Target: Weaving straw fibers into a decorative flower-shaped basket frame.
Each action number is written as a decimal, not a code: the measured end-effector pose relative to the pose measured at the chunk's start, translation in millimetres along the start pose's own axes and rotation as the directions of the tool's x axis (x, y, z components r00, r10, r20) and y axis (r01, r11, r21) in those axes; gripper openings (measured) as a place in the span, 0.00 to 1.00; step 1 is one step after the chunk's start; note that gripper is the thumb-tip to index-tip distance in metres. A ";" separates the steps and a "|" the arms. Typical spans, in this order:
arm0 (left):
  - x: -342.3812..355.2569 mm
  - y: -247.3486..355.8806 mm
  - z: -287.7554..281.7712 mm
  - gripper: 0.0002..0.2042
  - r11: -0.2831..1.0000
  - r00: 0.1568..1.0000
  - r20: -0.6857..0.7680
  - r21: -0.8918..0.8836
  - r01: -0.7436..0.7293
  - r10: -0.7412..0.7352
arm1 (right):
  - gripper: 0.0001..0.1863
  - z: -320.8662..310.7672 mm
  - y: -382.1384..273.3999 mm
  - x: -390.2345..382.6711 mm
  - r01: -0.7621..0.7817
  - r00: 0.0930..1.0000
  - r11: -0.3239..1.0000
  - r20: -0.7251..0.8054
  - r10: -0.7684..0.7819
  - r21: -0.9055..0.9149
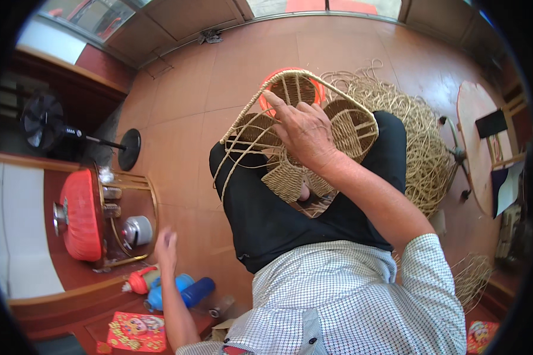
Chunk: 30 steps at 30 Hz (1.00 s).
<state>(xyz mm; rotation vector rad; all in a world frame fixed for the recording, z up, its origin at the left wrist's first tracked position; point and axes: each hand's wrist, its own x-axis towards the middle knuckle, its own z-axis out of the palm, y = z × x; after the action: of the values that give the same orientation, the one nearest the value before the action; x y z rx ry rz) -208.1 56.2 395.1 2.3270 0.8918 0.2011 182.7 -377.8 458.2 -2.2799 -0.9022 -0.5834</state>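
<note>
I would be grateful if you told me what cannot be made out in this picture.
Head view:
Left hand: blurred, so whether it holds anything is unclear.
Red round object: mostly hidden behind the woven piece.
Foot: largely covered by the same weaving.
Red decorated paper at lower right: cut off by the picture's edge.

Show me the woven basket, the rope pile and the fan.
Woven basket (347, 134), head view: woven panel on its right side.
Rope pile (425, 142), head view: middle of the loose coils.
Fan (43, 120), head view: its dark round head.
</note>
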 end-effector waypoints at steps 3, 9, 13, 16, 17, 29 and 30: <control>30.1 150.6 92.7 0.21 0.916 0.947 -0.029 -0.244 -0.318 0.320 | 0.43 3.3 -2.9 0.7 0.041 0.999 0.999 0.020 -0.041 0.001; 52.4 278.2 140.5 0.11 0.896 0.878 -0.202 -0.002 -0.444 0.435 | 0.46 11.7 -4.3 8.6 0.006 0.998 1.000 -0.070 -0.008 -0.018; 57.5 249.3 142.5 0.10 0.887 0.856 -0.244 0.046 -0.459 0.455 | 0.49 14.2 -5.1 10.9 0.025 0.998 0.994 -0.050 -0.031 -0.110; 66.0 204.3 112.3 0.09 0.970 0.971 -0.165 0.200 -0.140 0.174 | 0.49 14.3 -7.1 11.2 0.039 0.998 0.988 -0.035 -0.044 -0.149; 73.9 187.7 95.1 0.09 0.977 0.958 -0.243 0.183 -0.111 0.155 | 0.49 14.5 -7.9 11.8 0.025 0.998 0.989 -0.045 -0.031 -0.146; 17.6 267.6 99.7 0.10 0.920 0.955 -0.175 -0.273 -0.283 0.241 | 0.47 8.1 -15.0 17.7 -0.053 0.998 0.999 0.040 0.053 -0.012; 8.6 289.8 109.8 0.08 0.926 0.959 -0.142 -0.256 -0.276 0.246 | 0.45 5.6 -16.2 16.5 -0.113 0.993 0.993 0.048 0.111 0.038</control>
<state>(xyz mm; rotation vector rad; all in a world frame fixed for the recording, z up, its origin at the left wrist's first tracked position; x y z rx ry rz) -4.0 -159.5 484.1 2.1810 0.5571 0.5329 183.0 -357.1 470.0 -2.2990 -0.7941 -0.4609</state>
